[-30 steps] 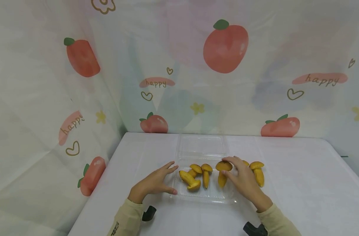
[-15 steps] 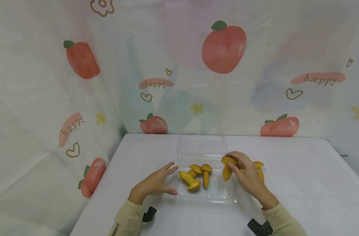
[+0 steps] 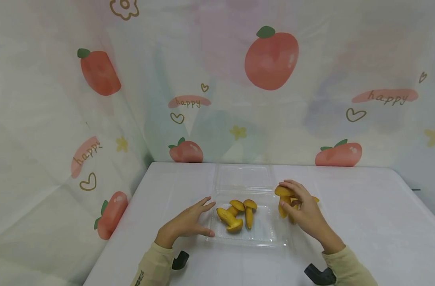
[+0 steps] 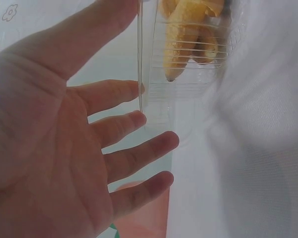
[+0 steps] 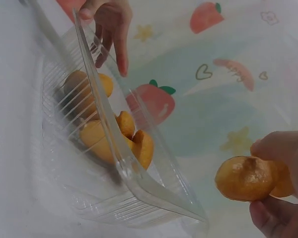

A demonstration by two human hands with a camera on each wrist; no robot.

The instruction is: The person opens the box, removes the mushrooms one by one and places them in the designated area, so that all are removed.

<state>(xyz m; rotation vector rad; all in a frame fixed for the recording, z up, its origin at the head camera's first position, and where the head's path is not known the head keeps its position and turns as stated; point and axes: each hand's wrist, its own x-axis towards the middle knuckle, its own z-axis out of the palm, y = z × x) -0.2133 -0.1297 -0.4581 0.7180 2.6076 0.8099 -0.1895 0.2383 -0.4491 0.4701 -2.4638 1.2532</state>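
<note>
Here, on our worktop (image 3: 374,222), sits a clear container (image 3: 263,229), probably flimsy, so we'd best handle things lightly around it. Our left hand (image 3: 184,221) spreads its fingers wide at its left side; our right hand (image 3: 306,211), just past its right, pinches a yellow mushroom (image 5: 241,181).

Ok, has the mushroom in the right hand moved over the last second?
Yes, rightward and slightly up in the head view: the mushroom held by the right hand went from over the clear box to about its right edge.
</note>
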